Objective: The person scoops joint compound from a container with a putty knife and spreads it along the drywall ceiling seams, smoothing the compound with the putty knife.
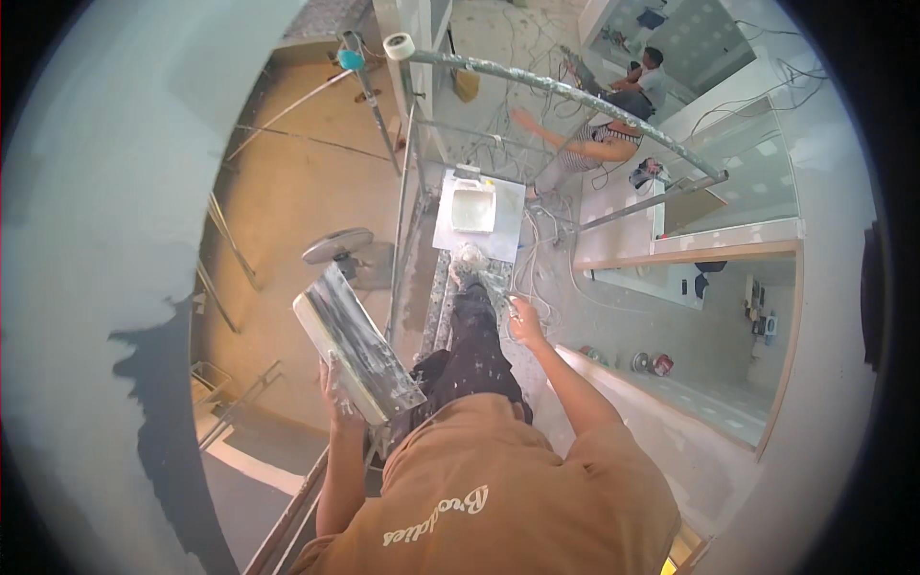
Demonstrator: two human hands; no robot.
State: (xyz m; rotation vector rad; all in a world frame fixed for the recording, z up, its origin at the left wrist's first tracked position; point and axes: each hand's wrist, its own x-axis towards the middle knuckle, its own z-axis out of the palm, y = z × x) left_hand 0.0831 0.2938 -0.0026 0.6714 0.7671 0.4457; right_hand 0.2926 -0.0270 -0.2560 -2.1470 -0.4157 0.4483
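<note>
Building site: scaffolding (575,93), patched drywall (743,182)

You have open space right of your right hand (525,321), up to the wall (690,436). To its left your leg (479,335) blocks the way across, close by the tool (497,289) it holds. Ahead and slightly left, the tub (473,230) is open from above, on its board (508,216); farther ahead, the rail (565,91) crosses. The pan (355,340) fills the room in front of your left hand (337,388), with free space left of that hand.
</note>
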